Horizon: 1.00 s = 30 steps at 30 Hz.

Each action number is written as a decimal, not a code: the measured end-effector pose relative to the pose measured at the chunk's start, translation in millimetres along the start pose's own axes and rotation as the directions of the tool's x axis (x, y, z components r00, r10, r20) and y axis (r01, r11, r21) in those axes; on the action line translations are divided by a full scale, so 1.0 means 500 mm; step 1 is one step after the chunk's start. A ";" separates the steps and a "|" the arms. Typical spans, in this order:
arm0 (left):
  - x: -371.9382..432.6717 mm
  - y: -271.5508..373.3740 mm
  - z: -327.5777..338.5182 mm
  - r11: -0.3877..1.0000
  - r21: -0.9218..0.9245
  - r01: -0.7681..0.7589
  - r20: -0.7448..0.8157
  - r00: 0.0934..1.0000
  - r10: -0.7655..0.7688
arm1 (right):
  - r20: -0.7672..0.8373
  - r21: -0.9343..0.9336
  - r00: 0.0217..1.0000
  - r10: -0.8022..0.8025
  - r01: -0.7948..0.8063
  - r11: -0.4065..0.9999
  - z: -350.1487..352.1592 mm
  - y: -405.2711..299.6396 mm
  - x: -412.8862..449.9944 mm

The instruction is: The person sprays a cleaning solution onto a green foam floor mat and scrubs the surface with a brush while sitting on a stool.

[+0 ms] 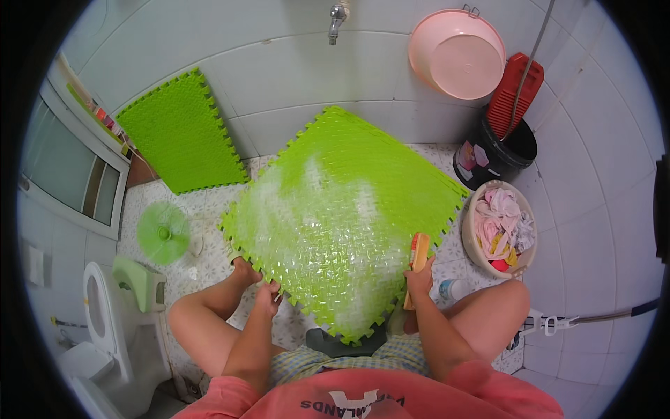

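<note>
A bright green interlocking foam mat [335, 220] leans in front of me, wet and streaked with white suds over its near and left parts. Its lower left toothed edge is held by my left hand [268, 297]. My right hand [420, 283] grips a scrubbing brush [420, 252] with a yellow-orange back and red bristles, near the mat's right edge. The bristles face left, towards the mat; whether they touch it I cannot tell.
Another green mat [183, 131] leans against the wall at left. A green fan-like disc [163, 233], green stool [138, 285] and toilet [102, 309] stand left. At right are a laundry basin [473, 251], black bucket [471, 165], red washboard [515, 89] and white container [454, 289]. A tap [336, 23] juts from the wall.
</note>
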<state>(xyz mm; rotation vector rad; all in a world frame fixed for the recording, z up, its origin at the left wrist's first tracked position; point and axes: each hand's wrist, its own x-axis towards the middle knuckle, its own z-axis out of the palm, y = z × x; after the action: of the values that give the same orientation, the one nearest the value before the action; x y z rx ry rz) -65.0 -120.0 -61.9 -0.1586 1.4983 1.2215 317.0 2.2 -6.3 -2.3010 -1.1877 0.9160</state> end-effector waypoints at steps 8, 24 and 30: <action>-0.088 -0.038 0.094 0.957 0.091 0.277 0.330 0.898 -0.291 | -0.125 -0.325 0.902 -0.414 0.357 0.876 -0.056 -0.111 0.178; -0.148 -0.024 0.197 0.657 0.746 0.108 0.509 0.544 -0.667 | 0.271 -0.290 0.803 -0.530 0.594 0.751 0.074 -0.142 0.033; -0.063 0.160 0.057 0.585 0.633 -0.507 0.019 0.765 0.644 | 0.226 -0.240 0.766 -0.602 0.642 0.728 0.100 -0.108 -0.016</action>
<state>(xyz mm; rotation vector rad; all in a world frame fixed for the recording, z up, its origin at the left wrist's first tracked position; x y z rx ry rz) -89.1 -78.8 14.9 0.7293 2.1704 1.1578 247.7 28.4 -6.1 -1.8166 -2.1173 0.6557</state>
